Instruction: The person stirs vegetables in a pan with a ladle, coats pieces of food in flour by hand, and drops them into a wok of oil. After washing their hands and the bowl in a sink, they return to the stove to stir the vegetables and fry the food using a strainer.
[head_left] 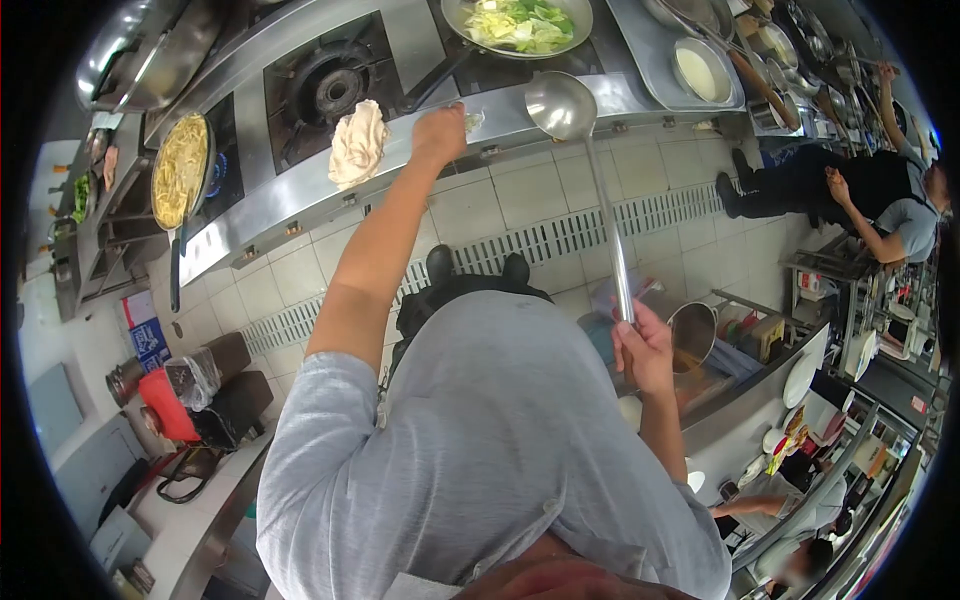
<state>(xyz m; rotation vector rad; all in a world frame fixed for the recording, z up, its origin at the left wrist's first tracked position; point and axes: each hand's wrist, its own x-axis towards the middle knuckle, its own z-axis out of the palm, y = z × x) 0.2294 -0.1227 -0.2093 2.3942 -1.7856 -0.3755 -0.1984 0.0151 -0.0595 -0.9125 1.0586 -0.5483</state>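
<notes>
My right hand [645, 345] is wrapped round the end of a long-handled metal ladle [562, 106]. Its bowl hangs over the stove's front edge, just below a frying pan of chopped green leaves [520, 24]. My left hand [440, 135] is closed at the steel front ledge, close to that pan's dark handle [438, 80]. Whether it grips anything there is hidden. Beside it, a crumpled pale cloth [358, 145] lies on the ledge. A small pale-green patch shows just right of the left hand.
A pan of yellowish food [180, 172] sits over a blue flame at left. Between the pans is a bare burner [333, 88]. A white bowl [702, 70] stands on a tray at right. A co-worker [865, 185] stands further right; other people are at lower right.
</notes>
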